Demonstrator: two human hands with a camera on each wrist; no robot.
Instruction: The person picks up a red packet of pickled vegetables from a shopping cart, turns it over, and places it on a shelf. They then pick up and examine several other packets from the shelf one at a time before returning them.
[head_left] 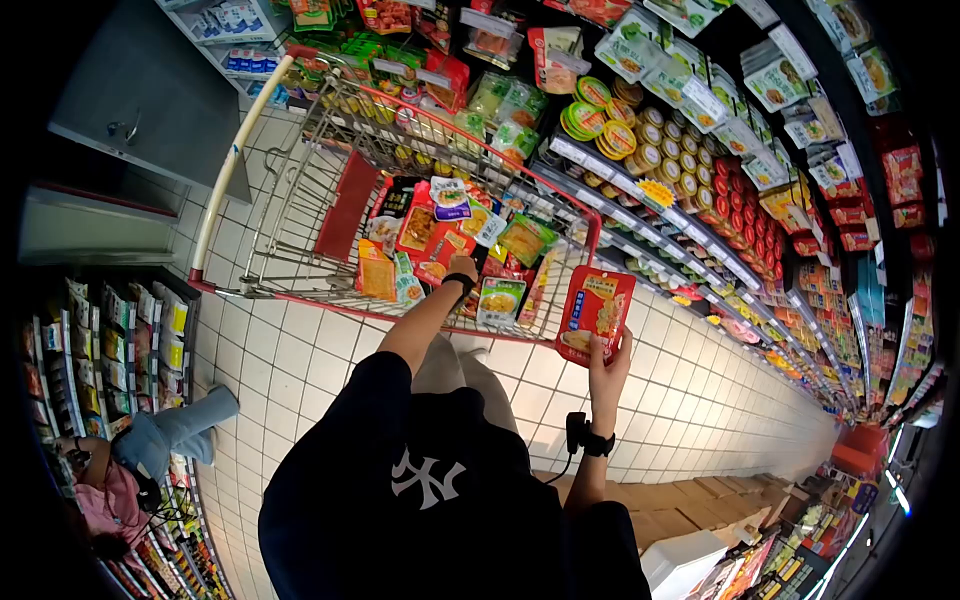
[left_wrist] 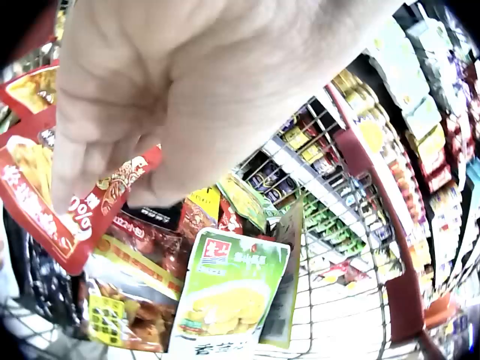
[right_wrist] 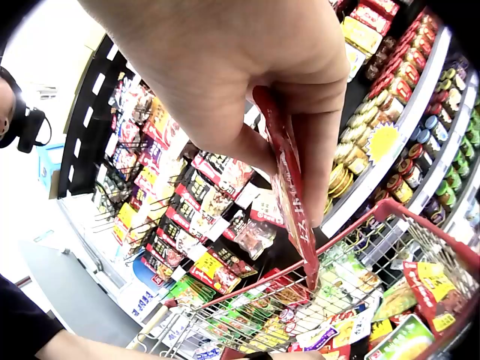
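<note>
In the head view my right hand (head_left: 608, 372) holds up a flat red food packet (head_left: 598, 305) by its lower edge, beside the cart's end. The right wrist view shows this packet (right_wrist: 289, 184) edge-on, pinched between thumb and fingers. My left hand (head_left: 463, 267) reaches down into the shopping cart (head_left: 590, 225), onto the pile of groceries. Seen from the left wrist, its thumb and fingers pinch a red snack packet (left_wrist: 45, 199); the palm hides part of it. A green-and-white pouch (left_wrist: 229, 296) stands right beside that packet, against the cart's wire side.
Shelves with stacked yellow-lidded tins (head_left: 665, 140) and hanging packets run along the far side of the cart. Cardboard boxes (head_left: 690, 510) lie at lower right. Another person in pink (head_left: 110, 515) is by the left shelves. A grey cabinet (head_left: 140, 100) stands behind the cart handle (head_left: 243, 140).
</note>
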